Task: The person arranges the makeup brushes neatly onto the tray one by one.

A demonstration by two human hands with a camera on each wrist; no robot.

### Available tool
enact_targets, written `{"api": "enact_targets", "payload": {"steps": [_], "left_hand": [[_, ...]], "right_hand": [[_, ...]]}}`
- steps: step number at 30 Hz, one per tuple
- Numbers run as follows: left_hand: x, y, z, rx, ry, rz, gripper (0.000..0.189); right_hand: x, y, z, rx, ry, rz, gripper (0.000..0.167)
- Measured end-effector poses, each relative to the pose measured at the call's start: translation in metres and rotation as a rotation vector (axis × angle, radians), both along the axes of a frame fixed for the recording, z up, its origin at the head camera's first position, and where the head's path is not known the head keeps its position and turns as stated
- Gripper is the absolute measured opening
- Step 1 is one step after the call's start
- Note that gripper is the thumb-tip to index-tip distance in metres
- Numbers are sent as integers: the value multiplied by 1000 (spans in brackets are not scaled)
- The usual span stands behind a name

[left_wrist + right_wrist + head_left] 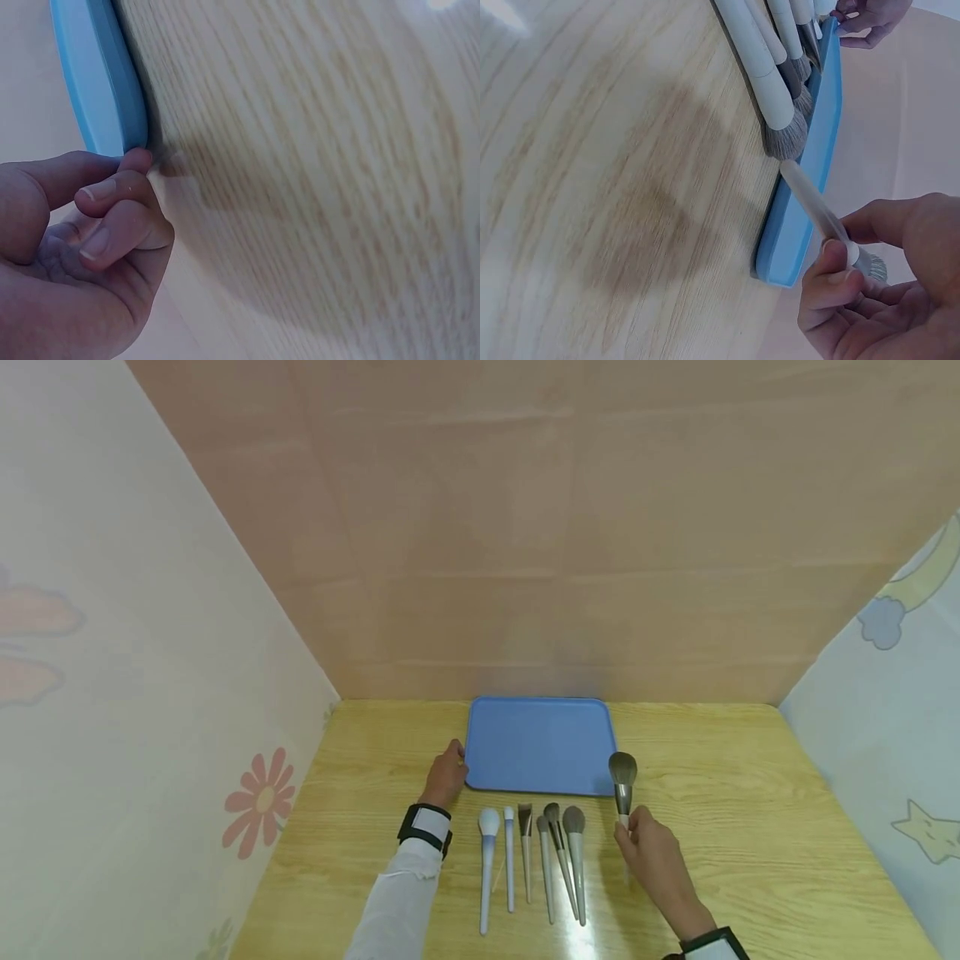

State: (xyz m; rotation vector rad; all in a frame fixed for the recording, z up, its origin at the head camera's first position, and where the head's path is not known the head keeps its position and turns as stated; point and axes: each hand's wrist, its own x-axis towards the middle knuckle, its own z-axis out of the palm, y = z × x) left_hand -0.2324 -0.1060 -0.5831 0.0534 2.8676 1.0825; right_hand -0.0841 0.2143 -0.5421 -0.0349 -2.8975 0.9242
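Note:
My right hand [654, 853] pinches a large makeup brush [623, 781] by its pale handle, thumb against fingers. The dark bristle head points away from me, close by the near right corner of a blue tray [540, 745]. In the right wrist view the tail of that brush's handle [810, 196] slants toward the tray's side. At the tray's near left corner is my left hand [444, 774]; thumb and index finger pinch the rim in the left wrist view, the other fingers curled. Nothing lies on the tray.
In front of the tray several makeup brushes lie in a row, heads away from me, from a white-headed brush [489, 860] to a grey-headed brush [576, 860]. They rest on a wood-grain table [750, 827]. Behind the tray rises a brown backdrop [555, 568], with printed walls either side.

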Motion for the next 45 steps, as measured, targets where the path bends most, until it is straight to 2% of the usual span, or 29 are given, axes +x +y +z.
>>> {"api": "enact_targets", "payload": {"steps": [7,14,17,18,21,25,33,41,45], "left_hand": [[0,1,2,30,-12,-10,18],[3,-5,2,91,51,-49,14],[2,-4,2,76,46,-39,14],[3,-3,5,74,15,-25,15],[1,-2,1,58,-8,-21,16],[0,-1,-2,65,-25,-18,17],[0,0,0,71,-12,-15,16],[0,2,3,62,-31,2,16],[0,1,2,55,-41,1,17]], "right_hand": [[-8,-1,0,7,-8,13,16],[-20,0,0,22,43,31,15],[-25,0,0,39,75,39,16],[-26,0,0,44,88,42,16],[-28,1,-1,50,112,48,17],[-33,1,-2,47,105,54,17],[-48,4,-1,44,77,53,17],[-58,8,-5,46,21,37,17],[-62,8,-7,45,30,45,17]]}}
